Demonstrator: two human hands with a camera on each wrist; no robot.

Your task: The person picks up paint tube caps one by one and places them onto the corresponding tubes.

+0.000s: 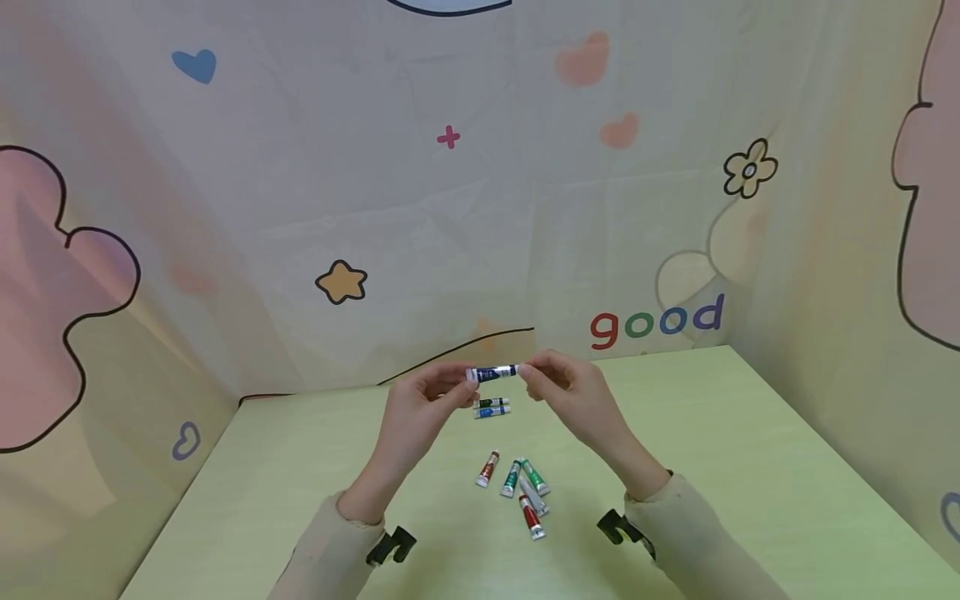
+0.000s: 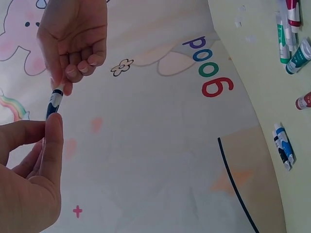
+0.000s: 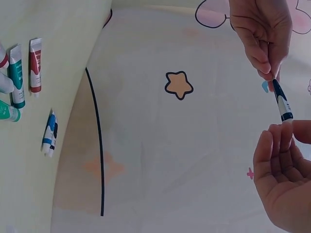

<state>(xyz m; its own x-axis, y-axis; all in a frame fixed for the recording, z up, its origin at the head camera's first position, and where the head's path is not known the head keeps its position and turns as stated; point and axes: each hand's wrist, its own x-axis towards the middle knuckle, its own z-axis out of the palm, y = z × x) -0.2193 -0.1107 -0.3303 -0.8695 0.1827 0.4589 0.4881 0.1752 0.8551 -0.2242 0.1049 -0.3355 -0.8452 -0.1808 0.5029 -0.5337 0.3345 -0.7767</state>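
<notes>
Both hands hold one dark blue paint tube [image 1: 495, 373] up above the table, lying nearly level between them. My left hand [image 1: 423, 408] pinches its flat crimped end between thumb and fingers. At the cap end, the thumb and fingertips of my right hand [image 1: 573, 396] pinch the tube, hiding the cap in the head view. In the left wrist view the dark blue tube [image 2: 54, 103] spans the gap between the two hands. The right wrist view shows the tube [image 3: 282, 100] with its dark band near the right fingertips.
Beneath the hands, a dark green tube [image 1: 492, 402] and a blue tube [image 1: 492, 412] lie side by side. Nearer the front are a brown-red tube [image 1: 487, 468], two green tubes, a silvery tube [image 1: 534, 496] and a red tube [image 1: 532, 517]. A printed cloth [image 1: 420, 208] stands behind the table.
</notes>
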